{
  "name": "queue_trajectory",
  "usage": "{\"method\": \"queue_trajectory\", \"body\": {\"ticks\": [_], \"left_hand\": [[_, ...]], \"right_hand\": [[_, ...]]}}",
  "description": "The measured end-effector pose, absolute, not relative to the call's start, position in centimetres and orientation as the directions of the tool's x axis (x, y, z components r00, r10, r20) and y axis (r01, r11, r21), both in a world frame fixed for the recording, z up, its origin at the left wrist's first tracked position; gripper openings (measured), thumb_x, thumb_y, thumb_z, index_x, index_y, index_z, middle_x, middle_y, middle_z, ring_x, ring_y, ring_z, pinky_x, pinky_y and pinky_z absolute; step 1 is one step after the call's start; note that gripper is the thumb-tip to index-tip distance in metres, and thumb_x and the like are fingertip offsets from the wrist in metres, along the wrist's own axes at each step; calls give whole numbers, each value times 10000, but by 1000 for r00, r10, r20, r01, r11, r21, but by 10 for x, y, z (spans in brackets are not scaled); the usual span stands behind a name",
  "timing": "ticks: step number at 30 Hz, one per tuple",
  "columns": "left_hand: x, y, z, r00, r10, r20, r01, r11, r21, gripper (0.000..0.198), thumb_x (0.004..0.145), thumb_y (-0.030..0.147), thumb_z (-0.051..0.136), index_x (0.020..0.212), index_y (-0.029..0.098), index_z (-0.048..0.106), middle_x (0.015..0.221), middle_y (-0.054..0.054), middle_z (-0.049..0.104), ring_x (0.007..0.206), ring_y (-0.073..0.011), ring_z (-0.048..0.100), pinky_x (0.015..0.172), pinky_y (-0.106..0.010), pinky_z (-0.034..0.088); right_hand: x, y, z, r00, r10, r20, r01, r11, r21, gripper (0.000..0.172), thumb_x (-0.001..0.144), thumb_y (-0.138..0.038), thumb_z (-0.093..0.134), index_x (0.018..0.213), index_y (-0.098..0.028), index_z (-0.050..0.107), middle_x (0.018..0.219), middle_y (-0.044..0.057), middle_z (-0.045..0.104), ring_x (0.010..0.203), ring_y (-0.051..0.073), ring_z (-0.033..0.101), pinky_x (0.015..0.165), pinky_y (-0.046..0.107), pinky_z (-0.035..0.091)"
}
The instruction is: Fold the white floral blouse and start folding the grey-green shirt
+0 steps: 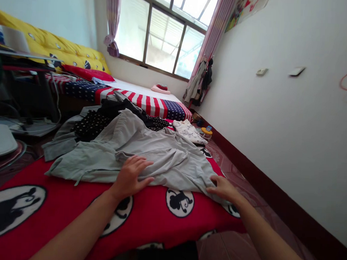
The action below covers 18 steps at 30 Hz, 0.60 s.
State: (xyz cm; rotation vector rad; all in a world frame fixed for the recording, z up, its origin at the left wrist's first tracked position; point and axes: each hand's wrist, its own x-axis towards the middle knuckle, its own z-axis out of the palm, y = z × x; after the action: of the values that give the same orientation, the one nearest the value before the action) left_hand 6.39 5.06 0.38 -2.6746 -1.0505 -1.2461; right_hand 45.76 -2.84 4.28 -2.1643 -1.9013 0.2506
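A light grey shirt (158, 150) lies spread and wrinkled across a red blanket (149, 213) with black-and-white round prints. My left hand (133, 174) rests on the shirt near its front edge, fingers stretched out and thumb apart. At the shirt's right front corner, my right hand (221, 187) has its fingers curled, with thumb and forefinger at the fabric edge. Behind the shirt is a heap of dark clothes, including a black polka-dot piece (90, 125). A white patterned garment (189, 130) lies farther back on the right.
A low bed with a stars-and-stripes cover (151, 105) stands beneath the window (166, 34). On the left are a desk (24, 56) and a white stool seat (0, 141). A yellow-topped stool (207, 131) sits by the right wall. Clothes (200, 81) hang in the corner.
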Motion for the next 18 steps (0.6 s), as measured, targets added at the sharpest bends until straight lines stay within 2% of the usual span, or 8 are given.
{"method": "queue_trajectory", "body": {"ticks": [1, 3, 5, 6, 8, 10, 14, 18], "left_hand": [[66, 51, 1, 507, 580, 638, 585, -775, 239, 499, 792, 462, 618, 1244, 260, 559, 1176, -59, 645, 1167, -269, 528, 1080, -446, 316], [68, 54, -4, 547, 622, 561, 624, -749, 222, 559, 755, 476, 644, 1265, 267, 556, 1192, -69, 635, 1145, -285, 534, 1049, -456, 337], [67, 58, -7, 545, 666, 509, 665, -713, 222, 483, 769, 429, 623, 1223, 266, 590, 1166, -70, 643, 1108, -283, 553, 1018, -454, 360], [67, 60, -8, 538, 685, 492, 681, -697, 224, 428, 781, 385, 603, 1191, 263, 610, 1142, -67, 652, 1090, -277, 563, 1009, -449, 367], [65, 61, -7, 523, 712, 468, 705, -670, 232, 373, 779, 286, 566, 1144, 256, 633, 1103, -60, 665, 1063, -263, 577, 998, -435, 378], [63, 59, -4, 516, 726, 454, 718, -656, 232, 390, 750, 226, 545, 1128, 248, 639, 1094, -57, 670, 1055, -256, 581, 999, -430, 379], [58, 54, 7, 549, 718, 428, 723, -665, 187, 481, 698, 212, 538, 1170, 256, 618, 1143, -51, 656, 1101, -262, 562, 1060, -463, 327], [43, 62, 21, 614, 706, 354, 731, -677, 83, 659, 608, 107, 497, 1236, 289, 578, 1205, -45, 640, 1184, -272, 522, 1114, -521, 227]], "right_hand": [[459, -29, 41, 160, 983, 87, 940, -125, -318, 115, 667, -305, 639, 703, -196, 639, 679, -9, 637, 658, 172, 573, 582, 251, 365], [461, -31, 40, 278, 928, 250, 914, -175, -366, 83, 713, -253, 566, 716, -204, 633, 688, -8, 639, 662, 168, 577, 597, 252, 371], [462, -32, 37, 379, 838, 393, 905, -247, -345, 118, 731, -211, 534, 785, -217, 639, 782, 3, 665, 697, 174, 589, 609, 257, 374], [462, -33, 34, 387, 824, 413, 913, -282, -293, 140, 721, -173, 528, 792, -220, 639, 824, 12, 671, 718, 180, 595, 608, 260, 370], [459, -32, 29, 360, 863, 355, 932, -317, -175, 219, 677, -79, 501, 778, -214, 640, 873, 33, 670, 756, 192, 606, 609, 263, 367], [454, -27, 26, 352, 881, 317, 936, -323, -140, 310, 639, -17, 467, 821, -199, 641, 914, 55, 659, 794, 198, 615, 628, 264, 386], [439, -3, 29, 308, 824, 475, 943, -197, -269, 350, 693, -42, 462, 979, -176, 613, 1006, 69, 644, 895, 195, 615, 743, 272, 439], [425, 31, 30, 262, 874, 409, 935, -124, -333, 266, 748, -109, 526, 978, -170, 646, 975, 68, 681, 901, 196, 629, 794, 275, 450]]}}
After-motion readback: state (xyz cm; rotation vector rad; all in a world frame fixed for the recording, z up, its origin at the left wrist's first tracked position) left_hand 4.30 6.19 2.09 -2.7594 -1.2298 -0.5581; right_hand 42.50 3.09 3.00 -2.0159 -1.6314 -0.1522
